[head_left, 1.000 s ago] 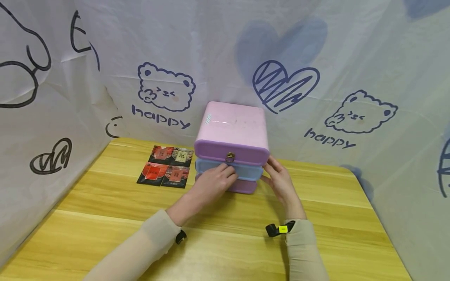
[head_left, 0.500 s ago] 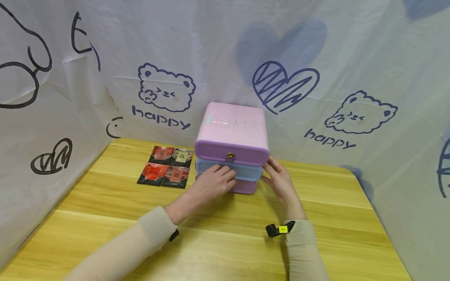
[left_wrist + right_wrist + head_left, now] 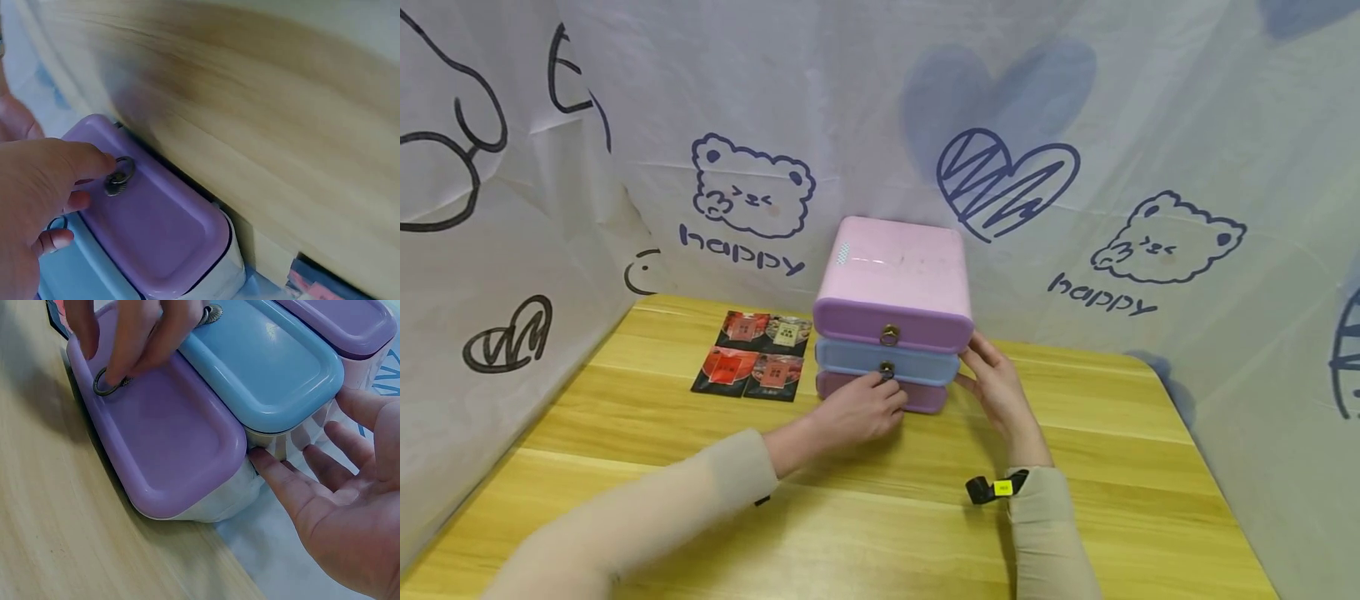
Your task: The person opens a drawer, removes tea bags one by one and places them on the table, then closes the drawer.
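A small three-drawer cabinet [image 3: 895, 262] stands at the back of the table, with a pink top and all fronts pushed in. Its fronts are a purple top drawer [image 3: 850, 323], a blue middle drawer [image 3: 269, 362] and a purple bottom drawer [image 3: 162, 231]. My left hand [image 3: 861, 408] reaches to the bottom drawer, fingertips right at its metal ring pull [image 3: 103, 387], fingers fairly straight. My right hand [image 3: 1000, 400] rests its spread fingertips against the cabinet's right side, steadying contact near the blue drawer. Another ring pull [image 3: 889, 334] hangs on the top drawer.
Several dark seasoning packets [image 3: 752, 357] with red and pale labels lie flat left of the cabinet. A white cloth [image 3: 880, 108] with bear and heart drawings hangs right behind it. The wooden table [image 3: 880, 533] stretches toward the person.
My left hand has moved down from the blue middle drawer to the purple bottom drawer, uncovering the blue drawer's ring pull. My right hand has stayed at the cabinet's side.
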A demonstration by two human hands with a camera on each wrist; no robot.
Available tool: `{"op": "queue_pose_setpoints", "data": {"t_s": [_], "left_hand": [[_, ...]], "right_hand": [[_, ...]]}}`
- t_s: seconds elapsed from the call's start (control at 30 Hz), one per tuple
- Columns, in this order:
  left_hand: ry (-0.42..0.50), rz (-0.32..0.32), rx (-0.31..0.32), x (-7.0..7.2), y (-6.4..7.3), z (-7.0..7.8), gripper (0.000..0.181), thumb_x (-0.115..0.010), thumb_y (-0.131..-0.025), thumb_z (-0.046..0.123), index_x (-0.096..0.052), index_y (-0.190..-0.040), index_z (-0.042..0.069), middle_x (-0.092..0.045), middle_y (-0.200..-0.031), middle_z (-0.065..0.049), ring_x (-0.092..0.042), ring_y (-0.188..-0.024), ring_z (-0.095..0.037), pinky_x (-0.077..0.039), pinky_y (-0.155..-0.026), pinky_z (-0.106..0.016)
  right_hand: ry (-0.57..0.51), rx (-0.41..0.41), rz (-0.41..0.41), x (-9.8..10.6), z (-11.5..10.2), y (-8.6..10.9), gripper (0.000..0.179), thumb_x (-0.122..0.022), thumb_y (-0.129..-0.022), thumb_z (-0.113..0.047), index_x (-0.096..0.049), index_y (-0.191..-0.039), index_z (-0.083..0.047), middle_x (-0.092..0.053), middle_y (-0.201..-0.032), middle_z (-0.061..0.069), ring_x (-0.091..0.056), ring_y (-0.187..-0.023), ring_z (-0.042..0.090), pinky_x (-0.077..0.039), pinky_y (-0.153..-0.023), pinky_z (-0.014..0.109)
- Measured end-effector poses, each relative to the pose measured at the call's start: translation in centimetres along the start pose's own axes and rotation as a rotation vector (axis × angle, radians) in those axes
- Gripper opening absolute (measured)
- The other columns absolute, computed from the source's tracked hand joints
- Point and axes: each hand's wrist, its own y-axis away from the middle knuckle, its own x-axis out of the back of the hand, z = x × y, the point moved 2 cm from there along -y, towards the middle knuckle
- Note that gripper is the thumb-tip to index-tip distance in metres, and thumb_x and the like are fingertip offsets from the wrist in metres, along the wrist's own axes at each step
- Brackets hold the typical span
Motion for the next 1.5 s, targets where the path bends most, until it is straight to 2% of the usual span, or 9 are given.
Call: {"op": "queue_pose_setpoints", "data": {"t_s": [0.13, 0.27, 0.53, 0.77, 1.07, 1.3, 1.5], "left_hand": [[-0.019, -0.043, -0.036, -0.7, -0.3, 0.3, 0.016, -0.06, -0.101, 0.024, -0.075, -0.106, 0.025, -0.064, -0.107, 0.003, -0.059, -0.1, -0.017, -0.051, -0.083, -0.031], [-0.062, -0.05, -0.057, -1.2, -0.7, 0.7, 0.019, -0.056, -0.103, 0.026, -0.075, -0.104, 0.025, -0.06, -0.102, 0.003, -0.058, -0.09, -0.015, -0.05, -0.076, -0.028], [-0.126, -0.121, -0.04, -1.4, -1.1, 1.0, 0.022, -0.053, -0.106, 0.028, -0.073, -0.101, 0.023, -0.055, -0.101, 0.002, -0.054, -0.083, -0.012, -0.047, -0.066, -0.025], [-0.14, -0.101, -0.016, -1.3, -1.1, 1.0, 0.022, -0.052, -0.107, 0.027, -0.073, -0.099, 0.023, -0.052, -0.104, 0.001, -0.051, -0.082, -0.012, -0.047, -0.062, -0.023], [-0.105, -0.094, -0.006, -1.1, -0.8, 1.0, 0.016, -0.057, -0.105, 0.025, -0.073, -0.103, 0.026, -0.054, -0.105, 0.0, -0.053, -0.086, -0.012, -0.049, -0.062, -0.021], [-0.051, -0.074, 0.018, -0.9, -0.7, 1.1, 0.016, -0.061, -0.102, 0.02, -0.076, -0.099, 0.025, -0.058, -0.102, 0.001, -0.055, -0.088, -0.012, -0.052, -0.06, -0.02], [0.013, -0.071, 0.054, -0.5, -0.6, 1.1, 0.016, -0.066, -0.099, 0.016, -0.079, -0.095, 0.024, -0.061, -0.1, 0.0, -0.058, -0.089, -0.013, -0.055, -0.054, -0.022]], "right_hand": [[-0.003, -0.004, 0.002, 0.0, 0.0, 0.0, 0.056, -0.053, -0.109, -0.017, -0.036, -0.162, -0.008, -0.037, -0.165, 0.01, -0.041, -0.146, 0.024, -0.055, -0.101, 0.032], [-0.003, -0.005, 0.003, 0.0, 0.0, -0.1, 0.055, -0.052, -0.11, -0.015, -0.036, -0.162, -0.008, -0.037, -0.165, 0.01, -0.041, -0.147, 0.024, -0.055, -0.102, 0.033], [-0.017, 0.014, -0.011, -0.1, 0.1, -0.2, 0.055, -0.052, -0.11, -0.013, -0.035, -0.162, -0.007, -0.037, -0.165, 0.011, -0.04, -0.147, 0.024, -0.056, -0.101, 0.034], [-0.007, 0.008, -0.01, 0.0, 0.0, -0.2, 0.055, -0.052, -0.11, -0.016, -0.036, -0.162, -0.008, -0.037, -0.165, 0.01, -0.041, -0.147, 0.024, -0.054, -0.104, 0.035], [-0.009, 0.001, -0.008, 0.0, 0.0, -0.1, 0.055, -0.051, -0.11, -0.015, -0.036, -0.162, -0.008, -0.037, -0.165, 0.01, -0.041, -0.146, 0.024, -0.055, -0.103, 0.035], [-0.016, 0.002, -0.004, -0.1, -0.1, 0.0, 0.054, -0.051, -0.11, -0.014, -0.036, -0.161, -0.007, -0.037, -0.165, 0.01, -0.041, -0.146, 0.023, -0.055, -0.103, 0.035], [-0.008, 0.001, -0.008, -0.1, -0.2, 0.0, 0.054, -0.051, -0.11, -0.015, -0.036, -0.162, -0.008, -0.037, -0.165, 0.01, -0.042, -0.146, 0.023, -0.054, -0.104, 0.035]]}}
